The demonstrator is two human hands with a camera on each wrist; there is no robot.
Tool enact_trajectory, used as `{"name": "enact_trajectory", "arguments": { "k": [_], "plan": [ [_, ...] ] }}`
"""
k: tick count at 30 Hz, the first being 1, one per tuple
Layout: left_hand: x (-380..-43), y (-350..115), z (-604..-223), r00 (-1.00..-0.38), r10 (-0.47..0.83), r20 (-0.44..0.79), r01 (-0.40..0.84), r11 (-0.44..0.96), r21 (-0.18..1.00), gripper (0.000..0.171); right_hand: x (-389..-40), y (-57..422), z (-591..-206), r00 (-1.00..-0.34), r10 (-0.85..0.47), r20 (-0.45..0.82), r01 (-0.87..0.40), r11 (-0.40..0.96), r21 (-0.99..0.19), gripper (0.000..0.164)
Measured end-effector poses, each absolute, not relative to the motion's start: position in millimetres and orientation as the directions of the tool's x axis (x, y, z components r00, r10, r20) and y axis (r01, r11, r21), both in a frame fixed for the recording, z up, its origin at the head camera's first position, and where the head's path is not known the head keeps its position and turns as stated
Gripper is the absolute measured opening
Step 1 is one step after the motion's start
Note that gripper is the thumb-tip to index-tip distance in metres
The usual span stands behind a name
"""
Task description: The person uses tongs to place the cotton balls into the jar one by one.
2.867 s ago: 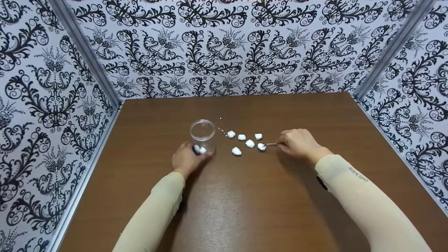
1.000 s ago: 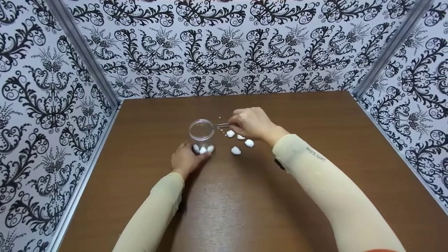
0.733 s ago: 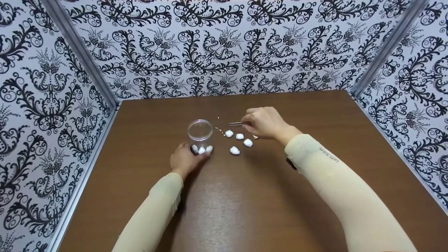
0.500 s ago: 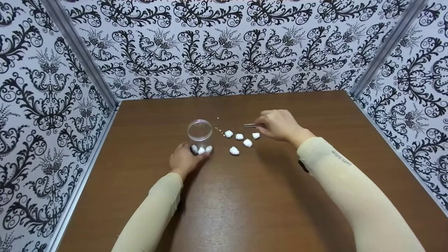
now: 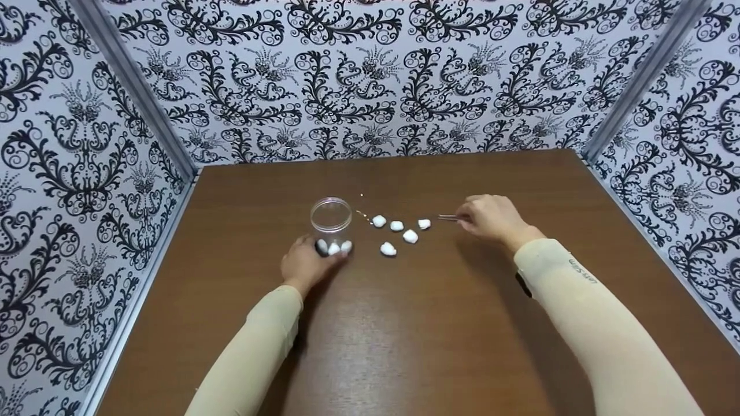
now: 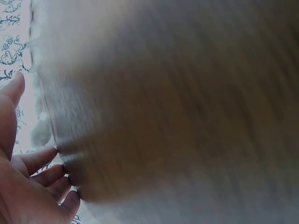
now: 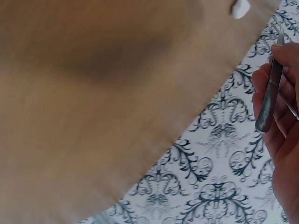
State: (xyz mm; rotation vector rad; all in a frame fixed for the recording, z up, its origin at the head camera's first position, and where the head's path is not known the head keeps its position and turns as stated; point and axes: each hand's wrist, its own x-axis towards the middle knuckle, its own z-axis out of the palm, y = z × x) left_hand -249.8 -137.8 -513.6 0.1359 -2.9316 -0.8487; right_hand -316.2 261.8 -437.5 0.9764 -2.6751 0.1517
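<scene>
Left hand (image 5: 306,261) gripping a clear round plastic jar (image 5: 331,230), right hand (image 5: 491,218) pinching slim silver metal tweezers (image 5: 448,218), tips empty, I see three fluffy white balls (image 5: 333,248) inside; five more balls (image 5: 396,226) seemingly remain on the brown wooden desk (image 5: 370,323).

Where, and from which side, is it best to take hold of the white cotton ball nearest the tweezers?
Probably across its middle, coming from the person's right. The cotton ball is a small, roundish lump; the tweezers in the right hand point toward it from that side, and the other loose balls lie to its left.
</scene>
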Motion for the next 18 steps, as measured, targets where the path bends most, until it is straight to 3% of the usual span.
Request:
{"name": "enact_trajectory", "arguments": {
  "k": [18],
  "plan": [
    [-249, -137, -514, -0.993, -0.102, 0.063, -0.051, 0.836, 0.547, 0.086, -327, 254, -452, -0.768, -0.588, 0.253, -0.609, 0.793, -0.004, 0.010]
  ]
}}
